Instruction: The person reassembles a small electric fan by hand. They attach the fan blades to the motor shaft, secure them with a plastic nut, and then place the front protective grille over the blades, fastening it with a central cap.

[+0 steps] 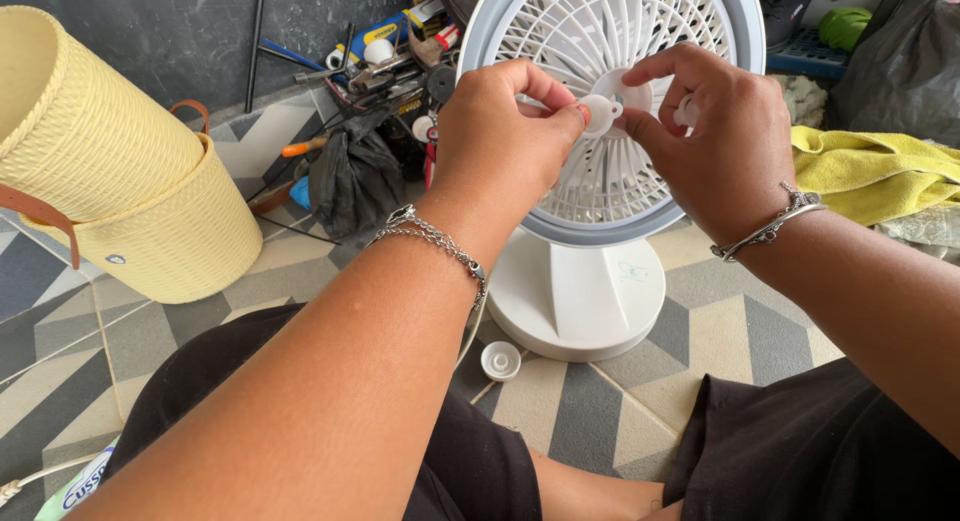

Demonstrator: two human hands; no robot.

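Grey patterned tile floor [620,421], fan [600,181], cream baskets [120,181]

Home floor used as makeshift repair spot. Patterned grey-and-cream floor tiles [590,411], person seated on them. Heap of hand tools [385,66] against dark wall [150,31]. Two stacked yellow woven baskets [130,181], yellow cloth [870,171], black bag [355,181], white fan [600,181] standing on floor.

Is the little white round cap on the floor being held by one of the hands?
No, the little white cap lies alone on the tiled floor by the fan's base, while both hands work up at the grille.
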